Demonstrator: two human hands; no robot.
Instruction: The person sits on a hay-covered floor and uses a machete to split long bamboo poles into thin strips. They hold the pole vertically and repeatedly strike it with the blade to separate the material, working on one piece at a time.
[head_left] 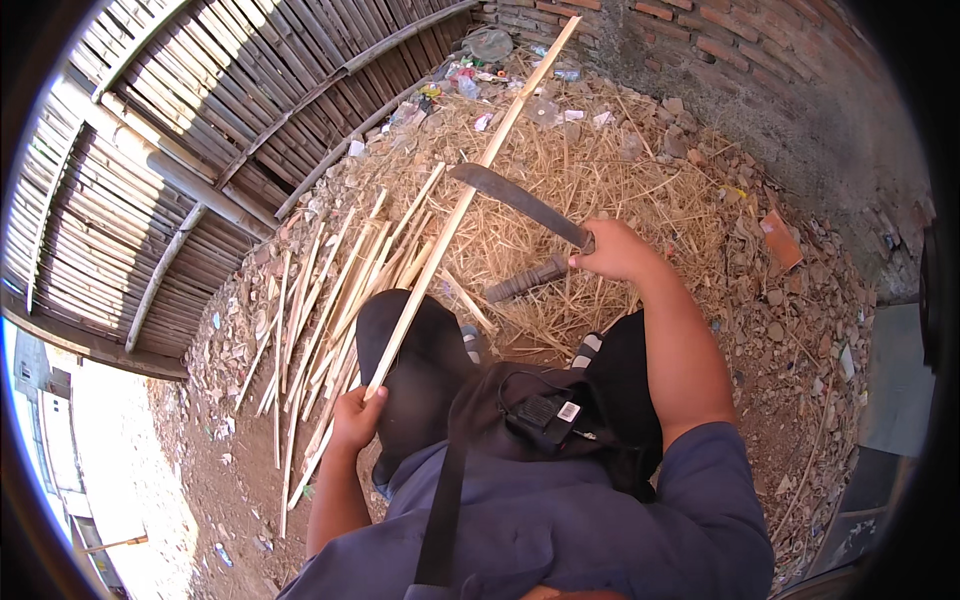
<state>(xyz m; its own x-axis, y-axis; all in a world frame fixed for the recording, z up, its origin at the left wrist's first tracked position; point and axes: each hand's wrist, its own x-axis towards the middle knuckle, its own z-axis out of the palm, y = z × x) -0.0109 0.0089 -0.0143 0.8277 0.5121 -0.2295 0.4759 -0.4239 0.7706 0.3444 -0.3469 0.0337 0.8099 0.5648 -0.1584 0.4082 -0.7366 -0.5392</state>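
My left hand point(354, 418) is closed round the near end of a long, pale split-bamboo strip point(428, 275). The strip slants up over my left knee towards the brick wall. My right hand point(612, 250) grips a machete point(525, 204) with a dark, curved blade. The blade points left, and its tip end overlaps the strip in view; whether they touch I cannot tell. Just below the blade is a dark, ribbed, stick-like piece point(527, 279), one end close to my right fingers. More pale strips point(325, 330) lie in a loose bundle left of my left knee.
Shavings point(570, 180) heap up ahead of my feet, with plastic litter point(467, 85) at the far edge. A bamboo-slat fence point(180, 130) runs along the left, a brick wall point(720, 45) at the back right. Rubble borders the right side. A black device point(540, 420) rests on my lap.
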